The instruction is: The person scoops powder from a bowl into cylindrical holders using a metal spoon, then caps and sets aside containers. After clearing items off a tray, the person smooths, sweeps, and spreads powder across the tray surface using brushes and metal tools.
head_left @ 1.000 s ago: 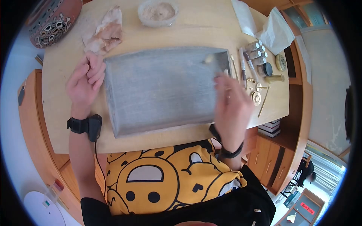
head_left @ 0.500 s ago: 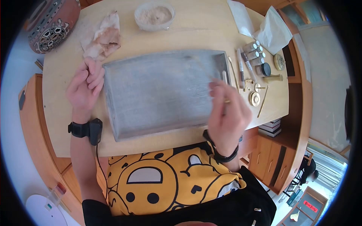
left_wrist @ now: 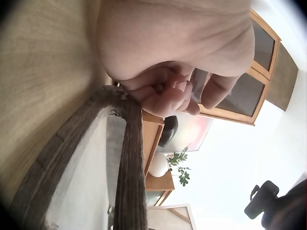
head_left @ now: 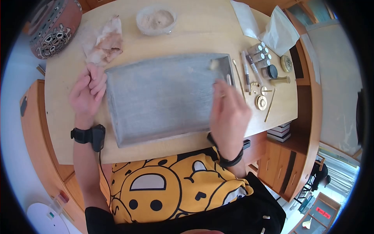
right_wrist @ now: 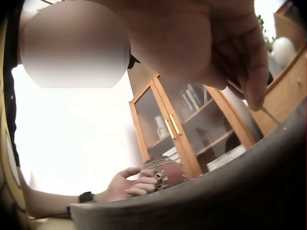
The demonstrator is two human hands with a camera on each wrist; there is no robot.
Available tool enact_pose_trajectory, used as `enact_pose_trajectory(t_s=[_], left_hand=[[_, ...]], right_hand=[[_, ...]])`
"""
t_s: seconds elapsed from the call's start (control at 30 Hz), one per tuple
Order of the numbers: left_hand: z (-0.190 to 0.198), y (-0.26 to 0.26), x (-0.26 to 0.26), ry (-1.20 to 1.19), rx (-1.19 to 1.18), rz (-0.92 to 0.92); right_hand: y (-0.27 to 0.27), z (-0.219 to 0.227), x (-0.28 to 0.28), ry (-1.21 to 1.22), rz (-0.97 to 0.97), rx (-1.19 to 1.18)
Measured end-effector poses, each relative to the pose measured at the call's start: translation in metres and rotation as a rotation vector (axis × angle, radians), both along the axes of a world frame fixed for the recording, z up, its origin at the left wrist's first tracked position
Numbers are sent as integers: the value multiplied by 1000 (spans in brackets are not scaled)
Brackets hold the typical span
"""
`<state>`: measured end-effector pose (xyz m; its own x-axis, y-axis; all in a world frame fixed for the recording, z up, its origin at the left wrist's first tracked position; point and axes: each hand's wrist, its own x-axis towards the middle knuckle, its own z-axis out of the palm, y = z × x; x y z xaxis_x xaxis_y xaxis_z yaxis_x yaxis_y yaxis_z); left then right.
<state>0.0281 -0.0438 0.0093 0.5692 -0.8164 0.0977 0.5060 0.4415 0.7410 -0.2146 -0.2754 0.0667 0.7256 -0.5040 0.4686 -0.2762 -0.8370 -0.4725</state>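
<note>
A grey rectangular tray (head_left: 163,99) with raised sides lies before me on the table. Over its right part, my right hand (head_left: 230,117) pinches a thin-handled tool, whose pale, motion-blurred head (head_left: 214,64) shows near the far right corner. In the right wrist view a slim stretch of the handle (right_wrist: 271,115) comes out below the fingertips. My left hand (head_left: 89,91) rests palm up beside the tray's left edge, fingers loosely curled and holding nothing. The left wrist view has those fingers (left_wrist: 168,98) close to the tray's worn brown rim (left_wrist: 130,177).
Behind the tray are a bowl of pale powder (head_left: 156,20) and a stained cloth (head_left: 106,45). A patterned reddish pot (head_left: 56,29) stands far left. To the right lie several small jars (head_left: 261,54), gold-coloured parts (head_left: 261,102), thin rods (head_left: 270,104) and white paper pouches (head_left: 279,31).
The tool's head has swung left across the tray and back right, the right hand moving with it. My left hand keeps its place. The head view has shifted slightly.
</note>
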Motion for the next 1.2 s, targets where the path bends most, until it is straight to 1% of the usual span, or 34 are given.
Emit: enact_pose_trajectory(t_s=[0.07, 0.1, 0.13, 0.2, 0.23, 0.27, 0.33, 0.37, 0.4, 0.47, 0.5, 0.53, 0.6, 0.63, 0.67, 0.73, 0.77, 0.8, 0.87, 0.9, 0.93, 1.0, 1.03, 1.07, 1.13, 1.17, 1.2], left_hand=[[-1, -1, 0, 10, -6, -30], [-1, -1, -1, 22, 8, 4], [-2, 0, -3, 35, 21, 40], [0, 0, -2, 22, 20, 25], [1, -1, -1, 8, 16, 8], [1, -1, 0, 6, 10, 8], [-2, 0, -2, 20, 13, 36], [-3, 0, -3, 24, 11, 37], [-2, 0, -2, 36, -15, 7], [1, 0, 1, 43, -37, -26], [1, -1, 0, 45, -37, -24], [1, -1, -1, 48, -38, -23], [0, -1, -2, 49, -29, -18], [0, -1, -1, 42, -23, -10], [1, -1, 0, 37, -25, -11], [0, 1, 1, 36, -30, -37], [0, 0, 0, 39, -26, -41], [1, 0, -3, 49, -12, -15], [2, 1, -4, 55, -1, 18], [2, 1, -2, 44, -7, -7], [3, 0, -1, 30, -15, -31], [1, 0, 0, 39, -24, -33], [-1, 1, 0, 51, -30, -35], [-1, 1, -2, 52, -24, -36], [2, -2, -3, -7, 12, 10], [2, -2, -1, -13, 7, 10], [1, -2, 0, 0, -19, -5]], right_hand=[[13, 0, 2, 47, 223, 95], [18, -1, 5, -37, 318, 95], [17, -1, 1, -33, 316, 99], [6, 3, -7, -10, 41, 10], [-3, 4, -7, -25, -48, -35], [-5, 3, -9, -27, -48, -42], [-6, -6, -16, 75, 25, -14], [-2, -11, -18, 46, 157, 21], [1, -10, -21, 46, 159, 21], [6, -9, -24, -52, 160, 40], [1, -6, -26, -50, 47, 15], [-4, -7, -27, -48, 45, 16], [-12, -7, -27, 73, -68, -87], [-9, -6, -29, 112, 10, -43], [-7, -4, -30, 107, 8, -45], [-2, -3, -31, -24, 179, 69], [-5, -8, -33, -83, 74, -2], [-8, -8, -33, -78, 70, 3], [-13, -6, -31, 93, -81, -21], [-12, -10, -32, 56, 22, -12], [-8, -7, -32, 50, 24, -16], [2, -1, -33, -60, 242, 133], [3, -6, -33, -81, 89, 127], [1, -8, -31, -80, 88, 133], [-8, -10, -25, 64, -52, -21], [-5, -10, -28, 71, 74, 47], [-2, -7, -25, 67, 75, 40]])
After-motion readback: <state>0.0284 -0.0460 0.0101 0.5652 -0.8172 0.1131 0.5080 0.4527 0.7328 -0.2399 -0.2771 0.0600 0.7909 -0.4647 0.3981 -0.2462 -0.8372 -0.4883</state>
